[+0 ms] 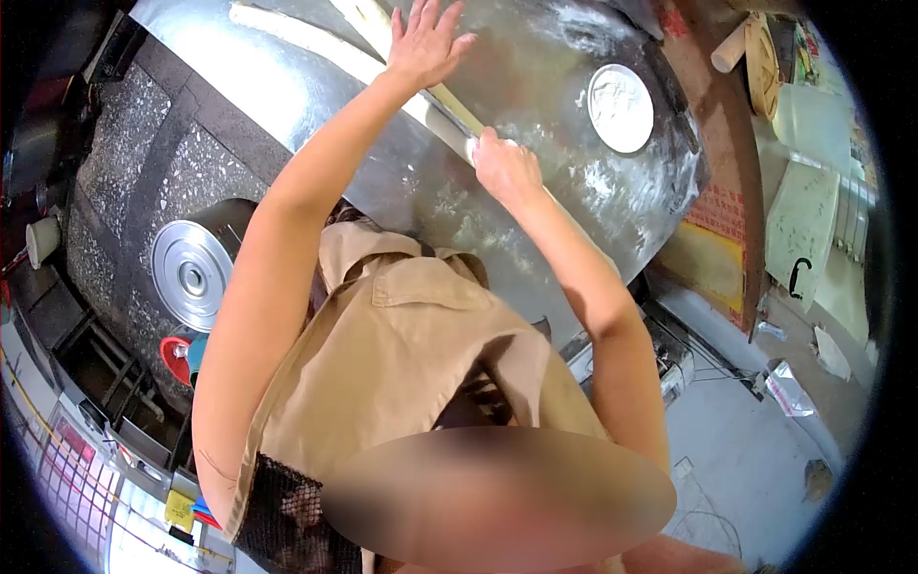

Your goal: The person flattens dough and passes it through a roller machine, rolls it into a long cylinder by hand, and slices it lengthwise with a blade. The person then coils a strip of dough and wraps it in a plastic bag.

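My left hand (427, 46) is open, fingers spread, over the far part of the metal worktop (545, 86). Under and beside it lie long pale strips that look like floured dough (306, 36). A narrow tan length (457, 108) runs from below my left hand toward my right hand; whether it is a stick or dough I cannot tell. My right hand (508, 167) is closed at the near end of these lengths, and its fingers hide what they grip. To its right stands a round white dish (621, 108) of white powder like flour.
White powder is smeared over the worktop's right side. A lidded metal pot (191, 275) stands at the left, near a red-rimmed container (176, 360). Along the right are a board with red lettering (717, 215) and a pale green box (801, 234). A tan apron (382, 335) covers my front.
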{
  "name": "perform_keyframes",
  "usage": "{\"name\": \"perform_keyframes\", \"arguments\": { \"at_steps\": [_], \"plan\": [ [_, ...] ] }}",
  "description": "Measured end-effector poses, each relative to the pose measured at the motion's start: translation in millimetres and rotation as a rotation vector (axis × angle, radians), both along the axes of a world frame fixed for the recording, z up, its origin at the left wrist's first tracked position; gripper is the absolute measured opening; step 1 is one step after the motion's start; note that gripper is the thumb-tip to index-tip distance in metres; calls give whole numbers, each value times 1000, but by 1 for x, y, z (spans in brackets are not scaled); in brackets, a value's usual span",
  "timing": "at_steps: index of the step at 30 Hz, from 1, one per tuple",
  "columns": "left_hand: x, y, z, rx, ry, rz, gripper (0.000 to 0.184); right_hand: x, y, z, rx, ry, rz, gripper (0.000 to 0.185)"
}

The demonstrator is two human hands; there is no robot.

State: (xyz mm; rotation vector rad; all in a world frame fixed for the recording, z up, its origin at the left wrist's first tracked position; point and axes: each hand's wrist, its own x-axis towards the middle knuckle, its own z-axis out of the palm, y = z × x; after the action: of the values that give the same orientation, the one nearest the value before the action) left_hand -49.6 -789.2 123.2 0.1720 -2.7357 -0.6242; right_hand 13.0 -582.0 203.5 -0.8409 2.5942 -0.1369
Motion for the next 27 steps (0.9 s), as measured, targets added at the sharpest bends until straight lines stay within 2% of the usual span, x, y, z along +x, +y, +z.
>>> {"name": "perform_keyframes", "arguments": {
  "at_steps": [4,6,14,18,19,21,23,25,26,27],
  "plan": [
    [-3,3,0,-18,11,-3,61,-8,0,-7,-30,-30,11,30],
    [-2,7,14,47,-119,10,63,-11,1,-9,-25,-58,14,30],
    [-5,6,15,92,-177,28,62,-26,-1,-19,20,-205,23,22],
    [0,4,14,86,-227,67,64,-16,2,-38,49,-99,89,15],
    [5,3,-6,44,-76,42,59,-11,6,-50,-6,-10,121,12],
    [9,5,-1,6,-97,36,58,-4,11,-65,-137,202,186,9],
    [19,7,8,-39,-109,26,58,4,10,-69,-154,195,172,11],
    [21,6,14,20,-28,49,53,4,9,-66,-174,218,144,13],
    [19,2,7,12,-12,38,53,3,9,-62,-158,146,93,15],
    [11,-9,-1,222,123,26,49,-3,8,-58,-147,78,46,18]
  ]
}}
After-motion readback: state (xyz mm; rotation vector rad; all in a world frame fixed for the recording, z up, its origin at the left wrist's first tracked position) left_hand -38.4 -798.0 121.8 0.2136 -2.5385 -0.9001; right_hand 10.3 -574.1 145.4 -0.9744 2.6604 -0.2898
